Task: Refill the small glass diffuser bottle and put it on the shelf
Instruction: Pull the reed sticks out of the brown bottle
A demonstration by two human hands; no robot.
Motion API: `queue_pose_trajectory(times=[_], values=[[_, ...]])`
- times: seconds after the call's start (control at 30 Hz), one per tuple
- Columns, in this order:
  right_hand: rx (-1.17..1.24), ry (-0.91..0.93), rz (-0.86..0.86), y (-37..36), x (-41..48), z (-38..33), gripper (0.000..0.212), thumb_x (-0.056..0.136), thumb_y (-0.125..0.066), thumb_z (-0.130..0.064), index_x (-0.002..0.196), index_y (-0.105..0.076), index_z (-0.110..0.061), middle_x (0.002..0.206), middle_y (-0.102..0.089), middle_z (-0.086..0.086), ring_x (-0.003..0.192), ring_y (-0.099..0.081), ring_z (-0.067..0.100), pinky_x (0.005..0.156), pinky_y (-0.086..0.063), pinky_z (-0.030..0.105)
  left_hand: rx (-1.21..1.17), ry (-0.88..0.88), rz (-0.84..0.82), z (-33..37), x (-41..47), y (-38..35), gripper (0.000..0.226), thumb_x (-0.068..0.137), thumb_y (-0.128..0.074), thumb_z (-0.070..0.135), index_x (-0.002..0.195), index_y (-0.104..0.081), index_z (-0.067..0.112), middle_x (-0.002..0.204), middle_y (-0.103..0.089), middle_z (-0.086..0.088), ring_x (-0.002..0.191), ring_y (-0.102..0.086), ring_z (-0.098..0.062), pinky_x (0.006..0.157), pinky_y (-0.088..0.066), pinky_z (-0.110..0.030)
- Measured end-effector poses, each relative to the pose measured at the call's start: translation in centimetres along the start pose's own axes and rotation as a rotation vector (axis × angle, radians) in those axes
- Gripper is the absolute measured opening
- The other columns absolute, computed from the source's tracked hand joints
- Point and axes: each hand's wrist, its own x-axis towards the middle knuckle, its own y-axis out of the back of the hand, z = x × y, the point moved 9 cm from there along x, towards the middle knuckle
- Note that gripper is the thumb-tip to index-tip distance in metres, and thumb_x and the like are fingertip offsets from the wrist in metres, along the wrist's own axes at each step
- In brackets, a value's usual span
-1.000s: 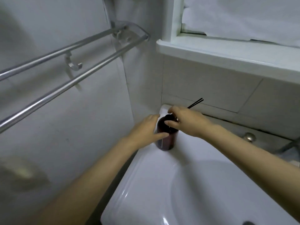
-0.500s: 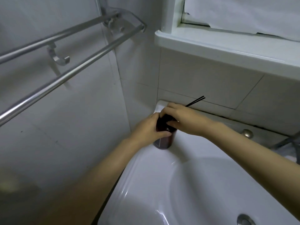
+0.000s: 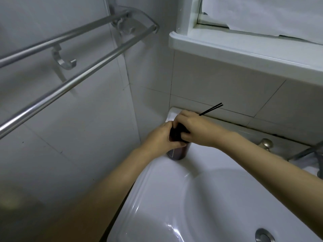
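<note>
White sink rim (image 3: 157,173): dark bottle (image 3: 178,152) upright, left hand (image 3: 160,138) curled round its body, right hand (image 3: 195,128) curled over its top.

Dim, cool light; glare streaks the sink (image 3: 172,229) rim (wide-angle bending the rail (image 3: 70,85)), lower left seemingly blurred.

On your left, a double-bar metal towel rail (image 3: 75,81) runs along the tiled wall (image 3: 218,88), with a curved metal hook (image 3: 65,62) hanging beneath its rear bar. Below you sits a glossy white sink (image 3: 157,198), its round metal drain (image 3: 264,235) at the lower right edge of view. A rounded metal knob (image 3: 266,143) stands on the sink's back ledge, and beside it a metal hose (image 3: 304,152) slants up to your right. A white sheet (image 3: 262,13) covers the window above.
</note>
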Motion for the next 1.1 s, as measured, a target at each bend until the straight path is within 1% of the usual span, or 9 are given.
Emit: queue_pose_trajectory(times=[0.17, 0.27, 0.33, 0.47, 0.53, 0.63, 0.73, 0.93, 1.1], values=[[-0.084, -0.05, 0.08, 0.6, -0.2, 0.6, 0.034, 0.086, -0.053, -0.021, 0.117, -0.051, -0.008, 0.118, -0.05, 0.012, 0.108, -0.047, 0.028, 0.082, -0.032, 0.028, -0.002, -0.003, 0.0, -0.1, 0.1, 0.1, 0.058, 0.071, -0.073, 0.037, 0.119, -0.049, 0.013, 0.117, -0.061, -0.004, 0.106, -0.057, -0.021, 0.09, -0.049, -0.043], [0.046, -0.008, 0.026, 0.2, -0.1, 0.3, 0.032, 0.081, -0.056, -0.01, 0.113, -0.054, -0.005, 0.115, -0.05, 0.013, 0.108, -0.047, 0.026, 0.084, -0.036, 0.027, -0.01, -0.006, -0.014, 0.1, 0.0, -0.1, 0.057, 0.072, -0.072, 0.035, 0.12, -0.048, 0.014, 0.118, -0.06, -0.003, 0.108, -0.056, -0.02, 0.091, -0.049, -0.041], [0.074, -0.018, 0.06, 0.5, -0.2, 0.3, 0.033, 0.083, -0.057, -0.015, 0.115, -0.053, -0.007, 0.118, -0.051, 0.009, 0.11, -0.047, 0.024, 0.089, -0.037, 0.029, -0.004, -0.012, -0.012, 0.1, 0.0, 0.0, 0.058, 0.072, -0.072, 0.035, 0.12, -0.048, 0.013, 0.118, -0.061, -0.003, 0.107, -0.057, -0.02, 0.09, -0.049, -0.042], [-0.035, -0.029, 0.057, 0.6, -0.3, 0.4, 0.03, 0.083, -0.053, -0.015, 0.113, -0.054, -0.01, 0.116, -0.053, 0.008, 0.105, -0.05, 0.024, 0.08, -0.036, 0.029, -0.002, 0.0, -0.021, -0.1, 0.0, -0.1, 0.058, 0.072, -0.073, 0.036, 0.119, -0.049, 0.014, 0.117, -0.061, -0.004, 0.107, -0.056, -0.021, 0.091, -0.048, -0.044], [0.049, 0.018, 0.002, 0.2, -0.3, -0.3, 0.031, 0.08, -0.056, -0.012, 0.111, -0.057, -0.011, 0.115, -0.052, 0.008, 0.106, -0.051, 0.023, 0.088, -0.041, 0.035, -0.016, -0.001, -0.017, 0.0, -0.1, 0.0, 0.055, 0.072, -0.073, 0.035, 0.117, -0.05, 0.014, 0.114, -0.062, -0.003, 0.105, -0.058, -0.02, 0.09, -0.049, -0.044], [0.011, -0.064, 0.02, 0.1, -0.3, 0.6, 0.04, 0.085, -0.058, -0.024, 0.121, -0.049, -0.01, 0.123, -0.049, 0.009, 0.115, -0.047, 0.027, 0.097, -0.038, 0.04, -0.007, 0.002, -0.022, 0.0, 0.0, 0.0, 0.057, 0.073, -0.072, 0.035, 0.119, -0.048, 0.013, 0.117, -0.061, -0.004, 0.107, -0.057, -0.021, 0.09, -0.049, -0.045], [-0.048, -0.075, 0.046, 0.0, -0.2, 1.2, 0.035, 0.085, -0.057, -0.021, 0.118, -0.052, -0.01, 0.118, -0.053, 0.01, 0.11, -0.051, 0.029, 0.092, -0.04, 0.036, 0.009, 0.005, -0.037, 0.0, -0.1, -0.2, 0.059, 0.074, -0.072, 0.034, 0.123, -0.046, 0.015, 0.122, -0.059, -0.003, 0.111, -0.054, -0.02, 0.094, -0.047, -0.043], [0.113, 0.005, 0.131, 1.9, -0.6, 0.7, 0.029, 0.083, -0.063, -0.014, 0.111, -0.058, -0.011, 0.11, -0.056, 0.007, 0.099, -0.054, 0.023, 0.087, -0.044, 0.035, 0.033, 0.009, -0.057, -0.1, 0.0, -0.2, 0.059, 0.075, -0.07, 0.033, 0.125, -0.044, 0.017, 0.125, -0.056, -0.002, 0.112, -0.053, -0.019, 0.094, -0.047, -0.042], [0.245, 0.041, 0.192, 3.0, -1.9, 0.1, 0.029, 0.083, -0.063, -0.01, 0.112, -0.059, -0.006, 0.106, -0.058, 0.007, 0.089, -0.051, 0.015, 0.078, -0.038, 0.019, 0.033, 0.033, -0.071, -0.2, -0.2, -0.2, 0.059, 0.072, -0.07, 0.04, 0.122, -0.046, 0.02, 0.119, -0.058, -0.001, 0.107, -0.055, -0.019, 0.092, -0.049, -0.044]])
